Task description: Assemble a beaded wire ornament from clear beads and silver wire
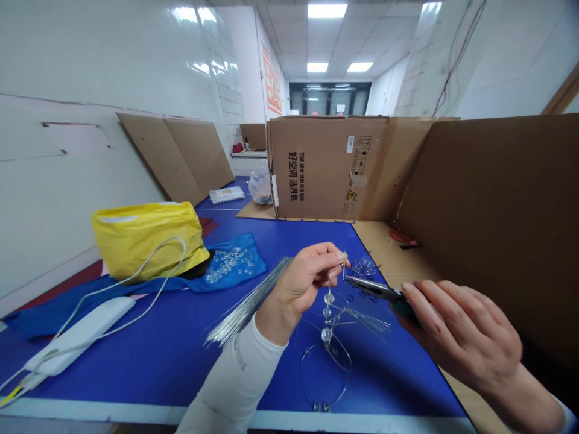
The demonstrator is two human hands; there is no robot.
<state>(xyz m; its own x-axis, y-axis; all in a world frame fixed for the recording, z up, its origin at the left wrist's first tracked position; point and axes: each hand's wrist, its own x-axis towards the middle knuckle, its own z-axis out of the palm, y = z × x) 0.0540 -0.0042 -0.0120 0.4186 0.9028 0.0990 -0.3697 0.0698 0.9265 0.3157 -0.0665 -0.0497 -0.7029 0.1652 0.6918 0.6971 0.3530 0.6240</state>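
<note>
Desk (398, 380) layout, noted from the room. Passage for the hands: a strip of blue desk runs from the wire bundle (246, 301) to the base of the cardboard box (325, 169), which blocks the far side. Right of the right hand (461, 343), a tall cardboard panel (488, 211) bars any sideways pass. Left of the left hand (303, 280), the wire bundle lies in the way, with the blue cloth (239, 265) and yellow bag (149, 241) beyond it. The pliers (375, 289) and beaded wire (328, 319) fill the gap between the hands. Below them, a wire loop (302, 377) lies on the desk.
</note>
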